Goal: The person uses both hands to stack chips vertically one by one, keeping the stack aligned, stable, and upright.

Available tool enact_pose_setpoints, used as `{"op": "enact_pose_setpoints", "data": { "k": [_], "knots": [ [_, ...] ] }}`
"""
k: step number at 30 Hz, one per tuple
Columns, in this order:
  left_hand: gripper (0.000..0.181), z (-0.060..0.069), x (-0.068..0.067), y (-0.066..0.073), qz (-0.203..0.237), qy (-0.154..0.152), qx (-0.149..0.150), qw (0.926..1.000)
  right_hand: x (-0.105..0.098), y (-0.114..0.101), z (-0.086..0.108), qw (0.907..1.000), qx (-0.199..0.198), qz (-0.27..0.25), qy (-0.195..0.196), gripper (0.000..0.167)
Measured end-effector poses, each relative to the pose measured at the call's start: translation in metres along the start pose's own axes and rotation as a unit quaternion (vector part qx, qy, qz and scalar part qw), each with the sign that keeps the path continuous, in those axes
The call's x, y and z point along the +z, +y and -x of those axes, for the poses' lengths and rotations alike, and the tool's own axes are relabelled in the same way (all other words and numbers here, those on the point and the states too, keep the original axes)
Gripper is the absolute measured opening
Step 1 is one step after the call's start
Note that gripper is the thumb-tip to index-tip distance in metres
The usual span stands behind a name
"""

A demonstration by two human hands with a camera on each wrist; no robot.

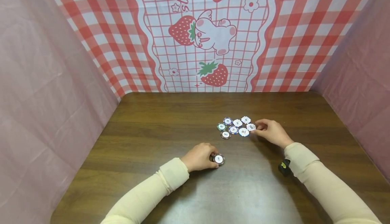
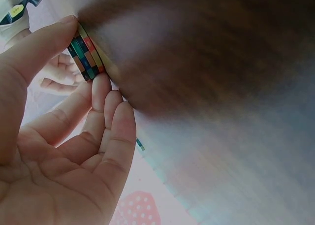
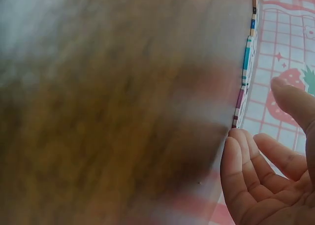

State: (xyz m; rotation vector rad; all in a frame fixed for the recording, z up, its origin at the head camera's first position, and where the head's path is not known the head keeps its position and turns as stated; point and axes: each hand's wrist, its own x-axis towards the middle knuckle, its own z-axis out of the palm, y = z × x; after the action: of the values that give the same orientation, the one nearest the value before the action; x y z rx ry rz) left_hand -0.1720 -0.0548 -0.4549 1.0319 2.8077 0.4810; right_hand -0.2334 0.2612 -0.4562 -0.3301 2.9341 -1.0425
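Head view: the left hand (image 1: 199, 157) pinches a short chip stack (image 1: 218, 159) — the right hand (image 1: 272, 132), thumb and fingers apart, touches a white chip (image 1: 251, 127) on the table (image 1: 152, 125).

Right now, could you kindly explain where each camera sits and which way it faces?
Head: on head, facing forward and down at spread poker chips; sleeves, left hand, right hand show.
Left: on left wrist, facing left hand and poker chip stack; right hand beyond.
Right: on right wrist, facing right hand and chip edges.
Head and left share that stack.
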Motion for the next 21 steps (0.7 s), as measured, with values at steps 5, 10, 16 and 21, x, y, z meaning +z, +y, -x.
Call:
{"op": "enact_pose_setpoints", "data": {
  "k": [5, 10, 16, 21],
  "knots": [
    [0.038, 0.0, 0.001, -0.001, 0.002, 0.0, 0.001, 1.0, -0.001, 0.002, -0.001, 0.9999, 0.008, 0.009, -0.008, 0.049],
    [0.037, 0.0, 0.0, -0.001, 0.002, 0.001, 0.003, 1.0, -0.001, 0.004, -0.003, 0.9998, 0.007, 0.014, -0.014, 0.049],
    [0.037, 0.0, 0.0, 0.0, 0.002, -0.001, 0.003, 1.0, 0.001, 0.006, -0.008, 0.9996, -0.003, 0.024, -0.016, 0.047],
    [0.037, 0.0, 0.0, 0.0, 0.002, -0.001, 0.002, 1.0, 0.003, 0.005, -0.01, 0.9993, -0.004, 0.028, -0.024, 0.045]
  ]
}}
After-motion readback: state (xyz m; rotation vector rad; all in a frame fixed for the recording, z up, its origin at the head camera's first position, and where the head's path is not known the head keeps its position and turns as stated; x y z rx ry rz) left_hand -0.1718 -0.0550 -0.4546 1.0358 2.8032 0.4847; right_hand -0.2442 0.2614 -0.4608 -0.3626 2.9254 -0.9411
